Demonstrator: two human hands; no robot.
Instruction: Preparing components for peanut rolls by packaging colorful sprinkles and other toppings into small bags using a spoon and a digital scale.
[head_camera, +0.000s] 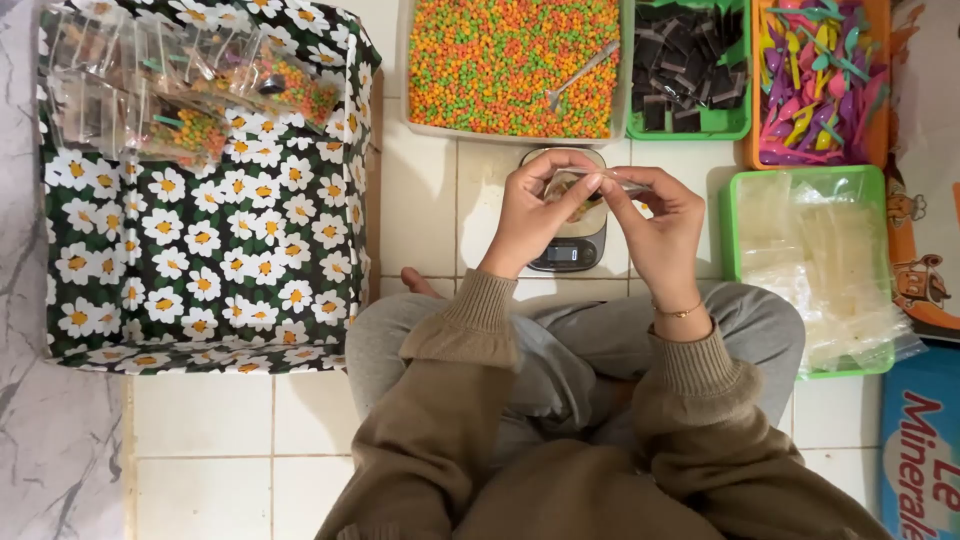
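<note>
Closest to my view are the brown knitted sleeves (470, 330) over grey-trousered crossed legs. From them the left hand (530, 215) and right hand (665, 230) rise and meet, each pinching with thumb and fingertips one end of a small clear bag (585, 190) with a few orange and green bits inside. I see the bag held above a small scale (565, 252) on the tiled floor. Beyond sit a tray of orange and green pellets (500, 60) with a scoop, a green tray of dark packets (690, 70), an orange tray of coloured spoons (815, 80), and a green tray of empty bags (815, 265). Left, a daisy-print box (200, 240) holds filled bags (190, 80).
</note>
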